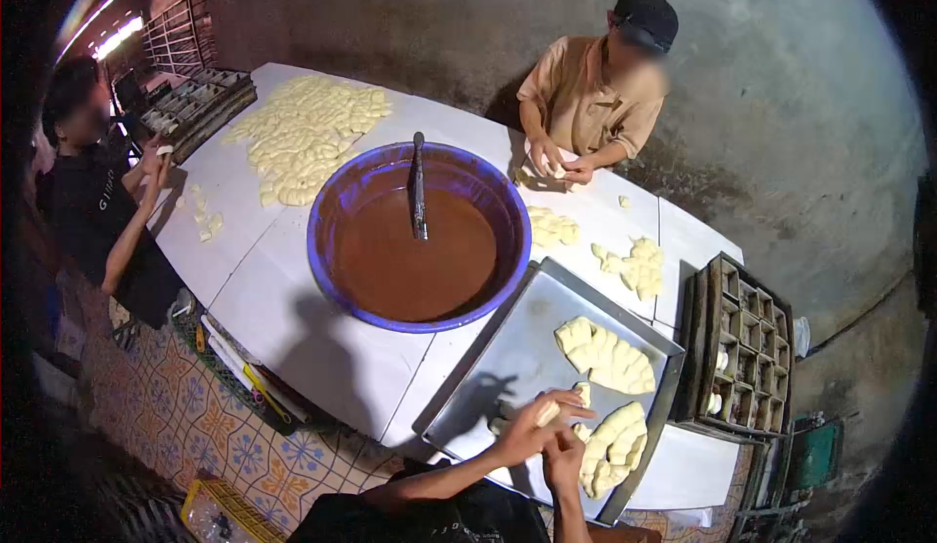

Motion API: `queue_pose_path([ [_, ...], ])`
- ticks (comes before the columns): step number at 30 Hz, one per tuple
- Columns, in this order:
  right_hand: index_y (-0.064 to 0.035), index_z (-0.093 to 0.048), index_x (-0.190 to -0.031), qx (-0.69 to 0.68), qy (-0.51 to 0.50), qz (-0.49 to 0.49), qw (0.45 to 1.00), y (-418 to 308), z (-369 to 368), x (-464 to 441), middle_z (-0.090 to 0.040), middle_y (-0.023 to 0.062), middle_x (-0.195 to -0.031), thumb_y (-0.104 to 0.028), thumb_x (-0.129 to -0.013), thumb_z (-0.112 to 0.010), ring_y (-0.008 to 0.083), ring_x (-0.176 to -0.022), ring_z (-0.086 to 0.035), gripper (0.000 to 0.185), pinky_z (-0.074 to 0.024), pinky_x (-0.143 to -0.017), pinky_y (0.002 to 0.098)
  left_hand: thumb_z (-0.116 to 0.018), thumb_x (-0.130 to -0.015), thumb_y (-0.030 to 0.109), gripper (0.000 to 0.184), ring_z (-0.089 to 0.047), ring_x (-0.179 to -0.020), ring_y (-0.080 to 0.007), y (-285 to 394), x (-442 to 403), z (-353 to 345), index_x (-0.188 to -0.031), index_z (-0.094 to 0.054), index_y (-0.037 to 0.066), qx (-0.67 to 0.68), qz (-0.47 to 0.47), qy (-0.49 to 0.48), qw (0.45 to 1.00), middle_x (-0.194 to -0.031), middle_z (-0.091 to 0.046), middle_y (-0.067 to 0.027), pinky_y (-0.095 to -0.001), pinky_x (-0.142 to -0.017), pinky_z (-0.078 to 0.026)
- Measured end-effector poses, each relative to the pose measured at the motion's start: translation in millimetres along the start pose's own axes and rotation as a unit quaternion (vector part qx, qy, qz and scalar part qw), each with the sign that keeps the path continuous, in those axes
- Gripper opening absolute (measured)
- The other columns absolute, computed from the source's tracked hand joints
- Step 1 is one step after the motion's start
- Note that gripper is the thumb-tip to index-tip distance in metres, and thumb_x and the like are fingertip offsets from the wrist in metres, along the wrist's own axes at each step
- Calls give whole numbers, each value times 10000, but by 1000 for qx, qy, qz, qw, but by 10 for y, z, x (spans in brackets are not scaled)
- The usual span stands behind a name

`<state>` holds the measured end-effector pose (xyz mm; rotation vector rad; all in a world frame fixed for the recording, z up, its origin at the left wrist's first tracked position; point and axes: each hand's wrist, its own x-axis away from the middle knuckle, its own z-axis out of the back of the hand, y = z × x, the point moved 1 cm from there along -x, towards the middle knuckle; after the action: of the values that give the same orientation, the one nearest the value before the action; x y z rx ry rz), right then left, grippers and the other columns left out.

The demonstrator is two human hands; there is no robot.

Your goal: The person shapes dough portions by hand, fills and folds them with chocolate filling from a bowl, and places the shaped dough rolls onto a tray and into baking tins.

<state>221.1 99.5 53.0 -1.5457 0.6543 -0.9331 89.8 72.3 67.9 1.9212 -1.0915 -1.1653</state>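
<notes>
The left hand [527, 431] is loosely holding dough [548, 413], best kept gentle; the right hand [563, 459] is bending its fingers, hold unclear.

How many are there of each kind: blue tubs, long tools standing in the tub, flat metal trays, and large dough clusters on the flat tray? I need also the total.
Blue tub: 1
Long tool in the tub: 1
Flat metal tray: 1
Large dough clusters on the tray: 2
Total: 5
</notes>
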Motion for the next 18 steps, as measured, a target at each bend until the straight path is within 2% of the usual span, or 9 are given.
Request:
queue_pose_path([
  [1, 55, -645, -1093, 62, 2, 35, 997, -60, -12, 12, -651, 62, -944, -183, -919, -608, 112, -816, -571, 297, -468, -718, 249, -479, -929, 31, 348, -580, -1108, -216, 234, -36, 51, -1275, -448, 15, 52, 126, 81, 987, -1174, -616, -124, -398, -996, -410],
  [3, 55, -685, -1002, 122, -7, -7, 993, 56, 206, 52, -642, 33, -834, -109, -878, -646, 105, -749, -568, 210, -461, -671, 248, -481, -974, 145, 308, -637, -902, -241, -227, 28, 582, -1262, -463, 36, -285, 14, 142, 948, -987, -644, -104, -424, -937, -448],
  [4, 43, -692, -999, 118, -22, -16, 993, 40, 273, 93, -644, 33, -831, -124, -880, -649, 107, -756, -573, 210, -463, -673, 249, -496, -972, 181, 293, -646, -890, -270, -38, -24, 758, -1230, -475, 43, 50, -17, 163, 985, -873, -625, -100, -458, -912, -469],
  [5, 30, -699, -997, 115, -36, -26, 992, 40, 344, 136, -647, 34, -829, -139, -882, -652, 110, -763, -577, 210, -465, -675, 251, -511, -970, 218, 285, -655, -878, -298, 226, -126, 922, -1198, -488, 49, 382, -45, 164, 909, -759, -607, -97, -491, -887, -490],
  [7, 4, -702, -1032, 261, -115, 5, 958, 292, 616, 143, -674, 98, -914, -177, -881, -651, 151, -805, -614, 242, -496, -731, 279, -517, -970, 282, 331, -650, -871, -284, 611, -143, 1043, -1193, -500, 37, 227, -52, 266, 935, -827, -638, -129, -499, -909, -476],
  [9, 10, -700, -1010, 613, -195, 301, 704, 325, 747, 158, -684, 142, -969, -99, -848, -629, 182, -954, -631, 207, -523, -771, 292, -513, -968, 310, 397, -609, -1046, -293, 706, -146, 999, -1237, -491, 19, 163, -32, 231, 959, -1033, -648, -177, -496, -989, -421],
  [12, -4, -484, -1313, 290, -92, 84, 949, 197, 531, 106, -540, 137, -1282, 23, -850, -546, 238, -1220, -489, 467, -541, -817, 319, -448, -981, 415, 578, -399, -1327, -267, 457, -48, 793, -1364, -406, -15, 27, 89, 67, 993, -1395, -462, -181, -455, -1112, -273],
  [15, -19, -514, -1302, 101, -33, 166, 980, -349, -60, -48, -449, 169, -1335, -8, -858, -589, 286, -1101, -552, 451, -498, -881, 328, -352, -987, 509, 693, -290, -1379, -236, 36, 85, 280, -1516, -156, 107, 116, 202, 89, 968, -1520, -279, -136, -418, -1117, -245],
  [18, -16, -645, -1135, 156, -45, 185, 969, -212, -203, -175, -548, 153, -1151, -52, -847, -661, 238, -1036, -568, 291, -495, -813, 304, -327, -975, 566, 746, -277, -1369, -278, -145, 205, 135, -1535, -32, 171, 108, 223, 122, 961, -1545, -207, -135, -396, -1102, -259],
])
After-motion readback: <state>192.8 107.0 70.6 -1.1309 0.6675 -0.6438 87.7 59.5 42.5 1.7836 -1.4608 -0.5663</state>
